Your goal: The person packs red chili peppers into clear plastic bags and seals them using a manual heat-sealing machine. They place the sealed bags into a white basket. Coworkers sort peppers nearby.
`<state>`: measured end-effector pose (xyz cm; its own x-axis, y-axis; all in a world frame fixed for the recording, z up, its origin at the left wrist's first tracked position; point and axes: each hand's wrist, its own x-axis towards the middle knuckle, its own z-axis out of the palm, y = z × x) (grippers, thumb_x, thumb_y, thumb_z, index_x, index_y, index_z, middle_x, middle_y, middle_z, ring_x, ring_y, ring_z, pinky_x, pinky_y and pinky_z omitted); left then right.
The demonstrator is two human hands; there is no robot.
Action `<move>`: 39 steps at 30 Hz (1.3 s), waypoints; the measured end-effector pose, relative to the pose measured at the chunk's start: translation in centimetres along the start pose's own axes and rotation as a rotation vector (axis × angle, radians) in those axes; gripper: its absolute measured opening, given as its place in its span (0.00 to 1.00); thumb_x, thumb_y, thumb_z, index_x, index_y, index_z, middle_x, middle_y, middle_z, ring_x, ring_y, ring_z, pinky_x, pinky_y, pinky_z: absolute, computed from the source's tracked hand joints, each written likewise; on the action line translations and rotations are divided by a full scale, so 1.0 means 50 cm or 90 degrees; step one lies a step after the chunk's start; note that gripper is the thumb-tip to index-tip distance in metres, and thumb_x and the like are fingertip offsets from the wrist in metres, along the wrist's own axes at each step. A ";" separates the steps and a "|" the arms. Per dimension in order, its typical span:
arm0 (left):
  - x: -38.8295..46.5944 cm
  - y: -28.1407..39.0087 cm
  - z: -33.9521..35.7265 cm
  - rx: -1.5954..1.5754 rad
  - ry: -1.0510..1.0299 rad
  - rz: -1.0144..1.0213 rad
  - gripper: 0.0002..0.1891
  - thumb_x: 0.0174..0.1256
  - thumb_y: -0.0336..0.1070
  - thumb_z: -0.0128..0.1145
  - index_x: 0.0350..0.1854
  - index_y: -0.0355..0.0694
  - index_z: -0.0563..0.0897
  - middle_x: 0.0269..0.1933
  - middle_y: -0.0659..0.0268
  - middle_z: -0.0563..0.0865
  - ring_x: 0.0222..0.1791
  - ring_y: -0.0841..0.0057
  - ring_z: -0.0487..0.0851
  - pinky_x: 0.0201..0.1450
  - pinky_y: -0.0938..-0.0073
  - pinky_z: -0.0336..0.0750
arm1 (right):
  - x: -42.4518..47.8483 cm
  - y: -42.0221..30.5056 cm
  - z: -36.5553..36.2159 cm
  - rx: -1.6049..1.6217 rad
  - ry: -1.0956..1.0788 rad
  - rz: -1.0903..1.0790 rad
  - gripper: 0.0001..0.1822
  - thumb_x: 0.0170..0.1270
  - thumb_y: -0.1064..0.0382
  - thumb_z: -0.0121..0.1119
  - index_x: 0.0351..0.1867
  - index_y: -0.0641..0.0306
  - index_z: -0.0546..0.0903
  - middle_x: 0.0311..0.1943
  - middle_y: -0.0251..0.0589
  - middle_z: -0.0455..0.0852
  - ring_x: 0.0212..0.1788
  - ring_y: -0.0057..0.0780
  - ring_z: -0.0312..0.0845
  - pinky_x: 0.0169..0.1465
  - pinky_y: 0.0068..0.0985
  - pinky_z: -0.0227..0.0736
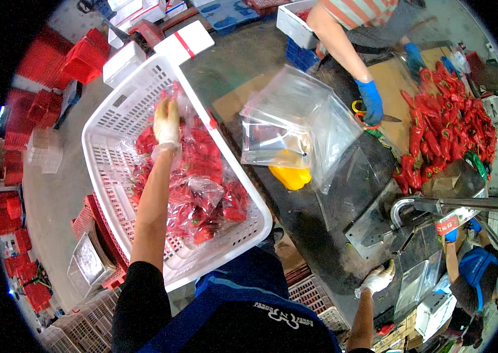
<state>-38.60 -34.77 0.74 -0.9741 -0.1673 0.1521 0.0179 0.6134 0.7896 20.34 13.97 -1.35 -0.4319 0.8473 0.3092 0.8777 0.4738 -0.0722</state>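
My left hand [166, 121], in a pale glove, reaches into a white plastic basket [121, 128]. It touches a clear bag of red peppers [175, 92] at the far end; its fingertips are partly hidden, so I cannot tell whether they grip it. Several more clear bags of red peppers [202, 165] lie below it in the basket. My right hand [377, 279], in a white glove, is over the dark tabletop [315, 240] with nothing seen in it. Close to it are a metal bench device [377, 220] and flat clear plastic bags [412, 280].
A yellow bell pepper [291, 176] lies partly beneath clear plastic bags [288, 114]. Opposite, a co-worker's blue-gloved hand [370, 103] holds scissors [359, 115] beside a heap of red peppers [447, 123]. Another person [474, 264] stands at the right. Red crates [83, 57] stand left.
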 end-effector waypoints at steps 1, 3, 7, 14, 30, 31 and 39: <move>-0.016 -0.035 0.004 0.095 0.101 0.093 0.36 0.68 0.59 0.49 0.67 0.32 0.69 0.68 0.44 0.69 0.70 0.54 0.65 0.71 0.64 0.58 | -0.005 -0.009 -0.003 0.016 -0.001 0.004 0.24 0.61 0.71 0.55 0.61 0.61 0.74 0.58 0.50 0.76 0.58 0.49 0.73 0.61 0.38 0.68; -0.069 -0.163 0.007 0.241 -0.025 0.019 0.35 0.68 0.60 0.49 0.67 0.34 0.70 0.66 0.45 0.72 0.65 0.48 0.71 0.69 0.61 0.63 | 0.002 -0.017 -0.009 -0.012 -0.010 0.003 0.23 0.61 0.72 0.54 0.60 0.61 0.74 0.58 0.49 0.76 0.59 0.47 0.73 0.61 0.38 0.68; -0.250 -0.262 0.019 0.534 -0.286 0.247 0.20 0.72 0.41 0.40 0.63 0.45 0.73 0.51 0.56 0.84 0.54 0.63 0.82 0.58 0.36 0.66 | 0.005 -0.007 0.000 -0.002 0.008 -0.021 0.23 0.61 0.70 0.54 0.60 0.61 0.74 0.57 0.48 0.77 0.58 0.47 0.73 0.59 0.39 0.69; -0.487 0.047 -0.107 0.544 -0.772 0.358 0.21 0.69 0.58 0.42 0.47 0.55 0.85 0.39 0.64 0.88 0.43 0.65 0.85 0.51 0.48 0.72 | 0.001 0.000 0.002 -0.006 -0.005 0.006 0.23 0.61 0.69 0.55 0.60 0.60 0.74 0.58 0.48 0.77 0.58 0.47 0.73 0.59 0.40 0.70; -0.088 0.134 -0.020 0.359 -0.010 0.473 0.29 0.65 0.40 0.57 0.66 0.31 0.69 0.69 0.44 0.67 0.68 0.49 0.67 0.71 0.56 0.61 | 0.002 -0.012 -0.017 0.033 0.003 0.017 0.23 0.54 0.72 0.56 0.54 0.61 0.78 0.54 0.51 0.80 0.56 0.48 0.76 0.61 0.38 0.69; -0.079 0.063 0.002 0.278 -0.090 0.482 0.27 0.63 0.37 0.57 0.63 0.30 0.72 0.65 0.42 0.72 0.66 0.47 0.68 0.71 0.56 0.60 | 0.016 -0.024 -0.022 0.054 0.008 0.000 0.23 0.53 0.72 0.56 0.54 0.61 0.79 0.54 0.51 0.81 0.56 0.49 0.76 0.61 0.38 0.70; -0.085 -0.244 0.019 0.738 -0.363 0.294 0.25 0.74 0.35 0.39 0.71 0.32 0.61 0.74 0.45 0.55 0.76 0.50 0.47 0.78 0.58 0.47 | 0.013 -0.027 -0.023 0.028 0.002 0.068 0.25 0.52 0.69 0.59 0.56 0.56 0.77 0.56 0.47 0.79 0.57 0.47 0.73 0.62 0.40 0.67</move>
<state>-34.88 -40.79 -10.10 -0.8929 0.3911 -0.2232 0.4405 0.8613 -0.2532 19.12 13.58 0.05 -0.3350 0.8929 0.3008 0.9089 0.3904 -0.1467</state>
